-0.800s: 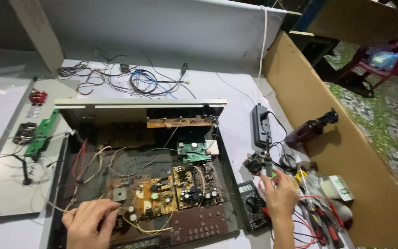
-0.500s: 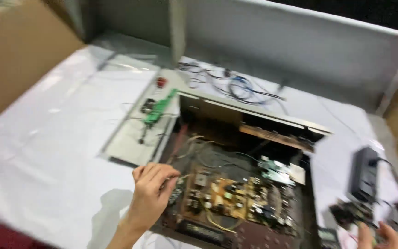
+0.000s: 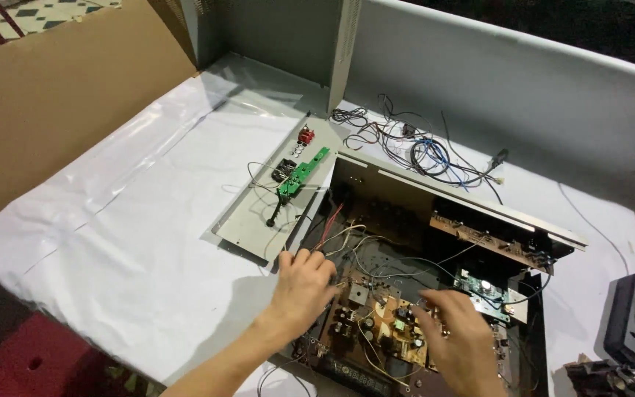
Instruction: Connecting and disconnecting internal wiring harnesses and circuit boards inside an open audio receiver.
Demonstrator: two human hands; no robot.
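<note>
1. The open black metal chassis (image 3: 435,220) of an electronic unit lies on the white plastic-covered table (image 3: 112,235).
2. The left hand (image 3: 301,288) rests on the chassis's left edge, fingers loosely curled and holding nothing.
3. The right hand (image 3: 457,342) hovers over the brown circuit board (image 3: 384,327) inside the chassis; whether it grips anything cannot be told.
4. A small green circuit board (image 3: 301,173) lies on a grey metal panel (image 3: 248,231) just left of the chassis.
5. A tangle of loose wires (image 3: 413,147) lies behind it.

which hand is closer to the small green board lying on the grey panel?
Left. The left hand rests at the open chassis's left edge, just below the grey panel holding the green board. The right hand is farther right, over the brown circuit board.
</note>
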